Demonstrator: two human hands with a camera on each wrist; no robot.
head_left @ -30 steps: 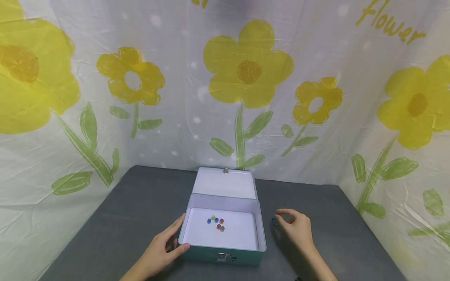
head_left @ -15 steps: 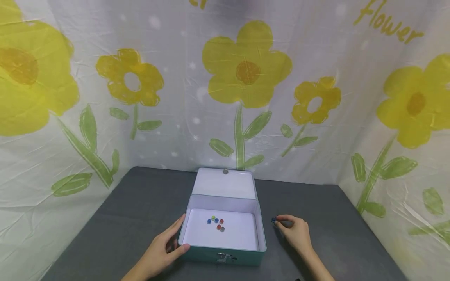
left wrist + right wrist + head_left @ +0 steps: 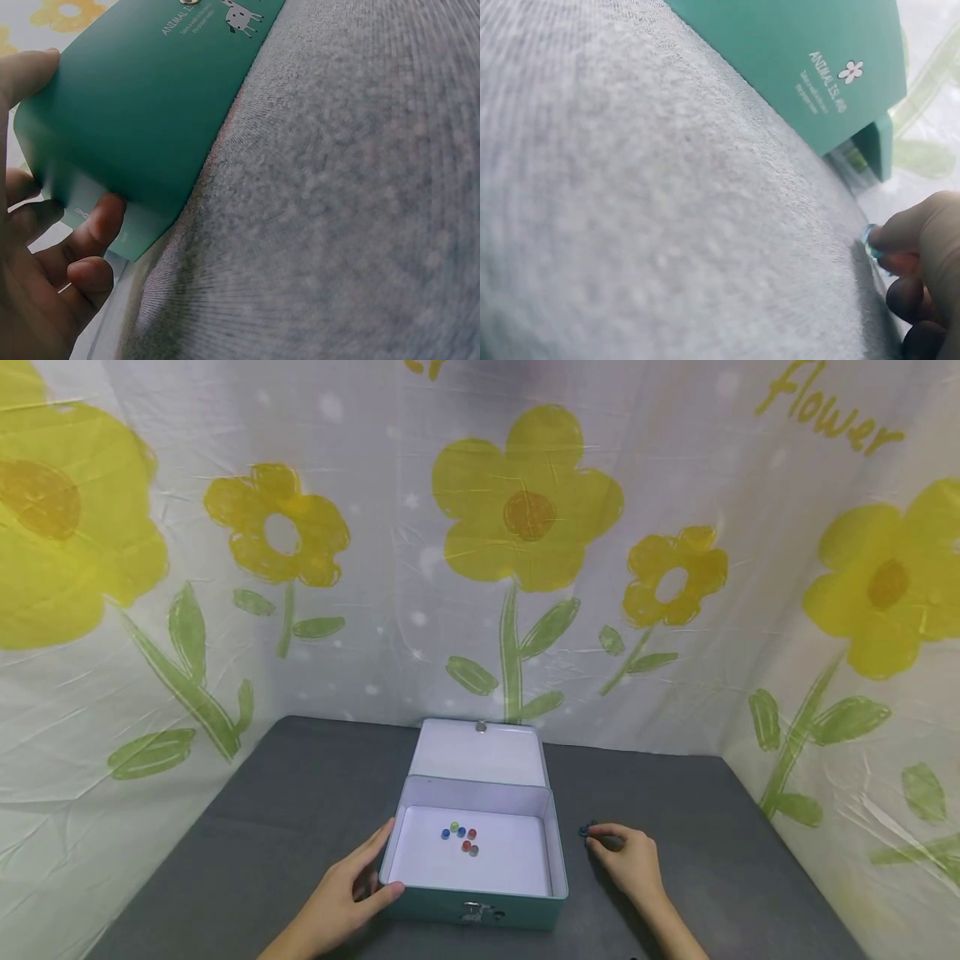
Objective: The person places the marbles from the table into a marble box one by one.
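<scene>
A green metal box (image 3: 474, 906) with a white inside stands on the dark table, its lid (image 3: 480, 752) folded back. Several small marbles, among them a red marble (image 3: 472, 834) and a yellow-green marble (image 3: 454, 827), lie on its floor. My left hand (image 3: 341, 893) grips the box's front left corner, thumb at the front rim and fingers along the left wall. Right of the box, my right hand (image 3: 628, 860) pinches a small bluish marble (image 3: 868, 240) at the tabletop between thumb and forefinger. Its fingertips partly hide dark blue marbles (image 3: 583, 832) there.
The dark grey cloth-covered table (image 3: 300, 793) reaches back to a white curtain (image 3: 390, 635) printed with yellow flowers. The curtain hangs at the back and both sides. A metal clasp (image 3: 477, 908) sits on the box's front.
My right hand has shifted slightly left and down, and its thumb and forefinger have come together at the blue marbles. The left hand and the box have stayed put.
</scene>
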